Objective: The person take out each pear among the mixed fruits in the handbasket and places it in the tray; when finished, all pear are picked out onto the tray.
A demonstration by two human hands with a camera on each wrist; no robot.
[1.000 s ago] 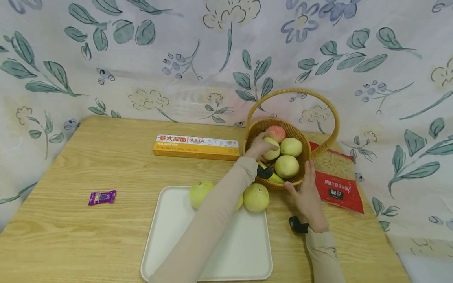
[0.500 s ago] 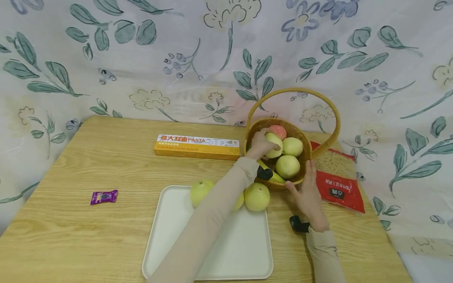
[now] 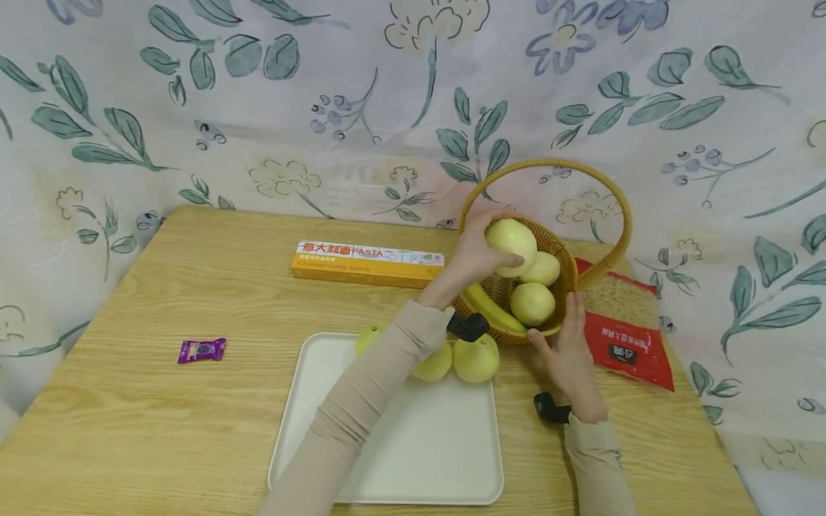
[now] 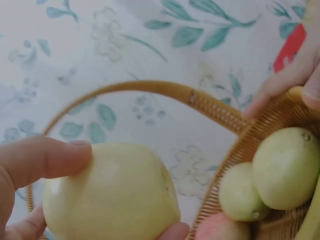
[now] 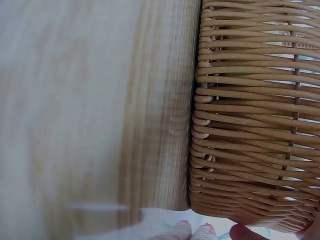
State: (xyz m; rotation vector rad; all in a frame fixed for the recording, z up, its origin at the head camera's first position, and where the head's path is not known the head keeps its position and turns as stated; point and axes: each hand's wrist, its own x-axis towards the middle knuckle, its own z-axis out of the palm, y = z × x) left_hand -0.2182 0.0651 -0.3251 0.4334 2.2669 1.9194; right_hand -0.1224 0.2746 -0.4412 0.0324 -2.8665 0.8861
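My left hand (image 3: 480, 251) grips a pale yellow-green apple (image 3: 512, 242), lifted over the wicker basket (image 3: 568, 287). In the left wrist view, the thumb and fingertips press against that apple (image 4: 110, 192). My right hand (image 3: 571, 358) rests against the basket's near right side, its fingers fairly straight and thumb spread to the rim. Inside the basket are two pale green fruits (image 3: 532, 304) and a banana (image 3: 493, 308). The left wrist view also shows a pinkish peach (image 4: 222, 227) there, mostly hidden by the hand in the head view.
A white tray (image 3: 413, 451) holds several yellow-green fruits (image 3: 476, 358) along its far edge, partly behind the left sleeve. A pasta box (image 3: 368, 265) lies left of the basket and a red pasta bag (image 3: 629, 344) lies right. A purple-wrapped candy (image 3: 201, 350) lies far left.
My left hand has lifted the apple from among the other fruits and raised it, uncovering more of the banana. The right hand stays against the basket. The head view has shifted slightly.
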